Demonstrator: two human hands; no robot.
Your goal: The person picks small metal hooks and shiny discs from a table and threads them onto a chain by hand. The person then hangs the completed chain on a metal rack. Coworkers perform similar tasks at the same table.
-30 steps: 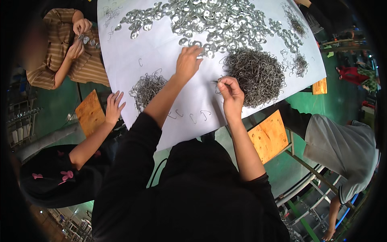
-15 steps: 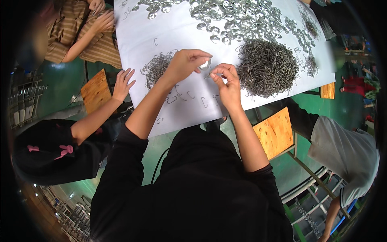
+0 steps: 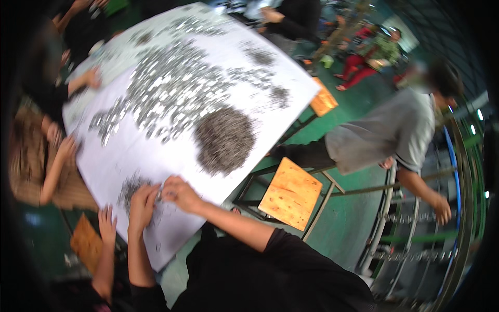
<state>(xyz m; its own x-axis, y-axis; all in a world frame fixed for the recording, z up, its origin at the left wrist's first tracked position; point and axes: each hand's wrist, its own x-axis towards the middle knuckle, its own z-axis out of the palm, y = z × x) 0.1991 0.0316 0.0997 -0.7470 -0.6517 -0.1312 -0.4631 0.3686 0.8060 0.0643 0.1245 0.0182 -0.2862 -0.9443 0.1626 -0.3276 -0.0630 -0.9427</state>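
My left hand (image 3: 141,205) is closed in a pinch on a shiny round metal disc (image 3: 159,195), which is smeared by motion. Right beside it, my right hand (image 3: 180,193) has its fingertips pressed together at the disc; the thin wire hook they pinch is hardly visible in the blur. Both hands are over the near corner of the white-covered table (image 3: 179,239). Partly behind my left hand lies a small heap of wire hooks (image 3: 129,191). A big dark heap of wire hooks (image 3: 226,140) sits farther off to the right.
Many shiny discs (image 3: 171,88) spread over the table's middle. A co-worker's hand (image 3: 107,223) rests at the left edge, near my left forearm. Wooden stools (image 3: 291,193) stand by the table. A person in a grey shirt (image 3: 384,125) is at the right; others line the left side.
My view has swung to the right and takes in more of the table and room. My hands have come closer together around the disc. The grey-shirted person is now more fully in view.
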